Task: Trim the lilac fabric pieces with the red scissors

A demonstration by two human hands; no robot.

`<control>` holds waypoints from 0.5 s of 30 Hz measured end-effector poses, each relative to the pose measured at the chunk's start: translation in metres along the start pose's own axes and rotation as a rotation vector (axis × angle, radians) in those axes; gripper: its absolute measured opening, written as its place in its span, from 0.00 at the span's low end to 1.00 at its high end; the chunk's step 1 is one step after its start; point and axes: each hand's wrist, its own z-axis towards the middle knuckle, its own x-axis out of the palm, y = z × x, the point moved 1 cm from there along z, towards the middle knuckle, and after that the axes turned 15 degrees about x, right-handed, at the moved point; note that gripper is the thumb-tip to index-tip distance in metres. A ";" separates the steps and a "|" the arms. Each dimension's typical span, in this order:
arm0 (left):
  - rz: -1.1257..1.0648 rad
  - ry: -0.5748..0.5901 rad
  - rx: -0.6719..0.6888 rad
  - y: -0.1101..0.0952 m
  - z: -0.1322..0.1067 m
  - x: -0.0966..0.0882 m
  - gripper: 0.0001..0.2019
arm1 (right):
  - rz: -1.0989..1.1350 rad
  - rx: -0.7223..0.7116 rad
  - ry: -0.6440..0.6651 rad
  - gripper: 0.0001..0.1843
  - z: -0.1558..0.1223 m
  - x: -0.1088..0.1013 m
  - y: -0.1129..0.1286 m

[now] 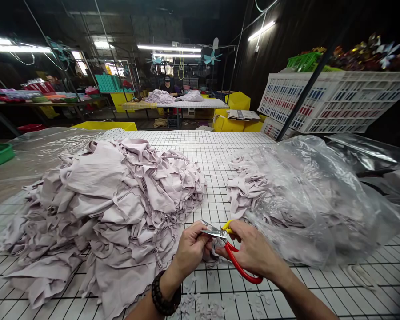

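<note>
Over gridded table, right hand gripping scissors, left hand pinching fabric scrap

Two bare forearms, no sleeves in sight. Left hand and right hand both ungloved, no rings visible. Around the left wrist, just behind the left hand, a bracelet of round dark beads, glossy, strung in one close row. Nothing worn on the right wrist.

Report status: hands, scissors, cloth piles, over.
Right hand grips red-handled scissors; left hand pinches small cloth piece at the blades. Loose cloth pile left, bagged cloth right. Nothing blocking.
</note>
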 end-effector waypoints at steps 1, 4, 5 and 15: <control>-0.011 0.000 -0.013 0.000 0.000 0.000 0.12 | -0.004 -0.004 -0.001 0.16 0.000 0.001 -0.001; -0.062 -0.005 -0.054 0.001 -0.001 0.000 0.13 | -0.021 -0.022 -0.021 0.15 0.000 0.002 -0.004; -0.079 -0.005 -0.066 0.002 -0.001 0.000 0.13 | -0.025 -0.030 -0.030 0.16 0.000 0.002 -0.004; -0.176 0.018 -0.147 0.006 -0.005 0.001 0.17 | -0.063 -0.092 -0.044 0.18 0.000 0.012 -0.013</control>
